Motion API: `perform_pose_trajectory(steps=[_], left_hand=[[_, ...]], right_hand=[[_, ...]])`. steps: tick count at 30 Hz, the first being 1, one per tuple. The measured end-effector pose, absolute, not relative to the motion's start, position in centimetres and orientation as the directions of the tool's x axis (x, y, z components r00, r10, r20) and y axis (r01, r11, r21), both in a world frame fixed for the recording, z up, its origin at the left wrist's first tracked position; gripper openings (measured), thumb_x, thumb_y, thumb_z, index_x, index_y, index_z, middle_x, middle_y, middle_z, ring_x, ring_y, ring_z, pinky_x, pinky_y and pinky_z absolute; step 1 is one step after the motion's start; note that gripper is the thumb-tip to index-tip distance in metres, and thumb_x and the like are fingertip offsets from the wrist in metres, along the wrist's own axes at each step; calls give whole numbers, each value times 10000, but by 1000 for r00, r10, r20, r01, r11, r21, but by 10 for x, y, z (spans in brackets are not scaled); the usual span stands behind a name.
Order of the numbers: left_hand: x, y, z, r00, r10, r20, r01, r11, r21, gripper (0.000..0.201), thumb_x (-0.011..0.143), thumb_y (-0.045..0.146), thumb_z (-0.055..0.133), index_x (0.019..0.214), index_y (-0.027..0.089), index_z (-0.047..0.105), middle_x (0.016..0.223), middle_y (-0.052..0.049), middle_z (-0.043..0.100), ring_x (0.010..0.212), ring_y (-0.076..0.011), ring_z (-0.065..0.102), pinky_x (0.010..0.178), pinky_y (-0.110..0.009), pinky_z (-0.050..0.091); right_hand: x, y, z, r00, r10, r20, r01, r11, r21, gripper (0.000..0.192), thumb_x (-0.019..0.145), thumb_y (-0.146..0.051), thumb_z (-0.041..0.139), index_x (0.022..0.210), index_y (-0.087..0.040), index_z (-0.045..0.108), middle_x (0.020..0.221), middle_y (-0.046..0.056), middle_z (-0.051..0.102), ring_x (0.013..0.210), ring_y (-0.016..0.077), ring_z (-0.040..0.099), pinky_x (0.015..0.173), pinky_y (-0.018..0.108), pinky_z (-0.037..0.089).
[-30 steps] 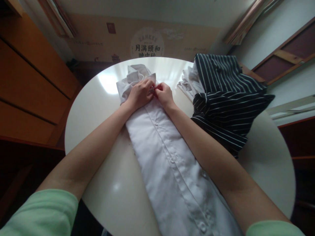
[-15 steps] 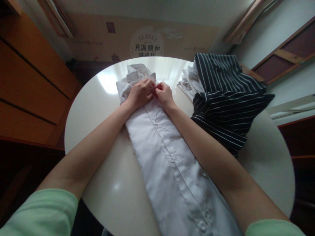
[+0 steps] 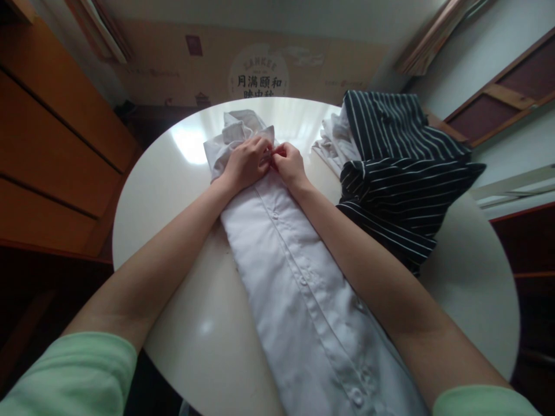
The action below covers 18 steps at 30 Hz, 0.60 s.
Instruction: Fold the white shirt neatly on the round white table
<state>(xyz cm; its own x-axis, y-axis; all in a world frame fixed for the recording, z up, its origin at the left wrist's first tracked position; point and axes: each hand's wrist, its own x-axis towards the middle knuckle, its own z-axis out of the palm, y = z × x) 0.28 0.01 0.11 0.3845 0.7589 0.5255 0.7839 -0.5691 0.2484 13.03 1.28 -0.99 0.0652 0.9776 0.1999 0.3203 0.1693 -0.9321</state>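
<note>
Rnd tbl (image 3: pixel 160 185) w/ wht shirt (image 3: pixel 281 277), striped clothes (image 3: pixel 407 190)

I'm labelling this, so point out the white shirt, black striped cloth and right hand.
White shirt (image 3: pixel 281 277): head view, front panel.
Black striped cloth (image 3: pixel 403 185): head view, its middle.
Right hand (image 3: pixel 290 167): head view, its back.

One buttoned white shirt (image 3: pixel 277 289), one table (image 3: pixel 151 190), two forearms (image 3: pixel 173 242) (image 3: pixel 368 263), two curtains (image 3: pixel 106 34) (image 3: pixel 427 43)

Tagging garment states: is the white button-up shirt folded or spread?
Folded: the white button-up shirt lies as a narrow strip on the round table, button placket up, no sleeve spread out.
</note>
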Motion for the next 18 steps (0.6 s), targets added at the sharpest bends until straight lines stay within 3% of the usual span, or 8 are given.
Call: perform_pose_trajectory(steps=[18], left_hand=[[3,-1,2,391,772,501,798,-555,233,195,793,166,494,983,184,538,1021,-63,594,987,-218,554,830,-323,431]], right_hand=[[130,12,-8,74,980,185,337,150,-929,64,665,-106,444,676,-169,451,658,-49,489,694,96,507,816,309,441]])
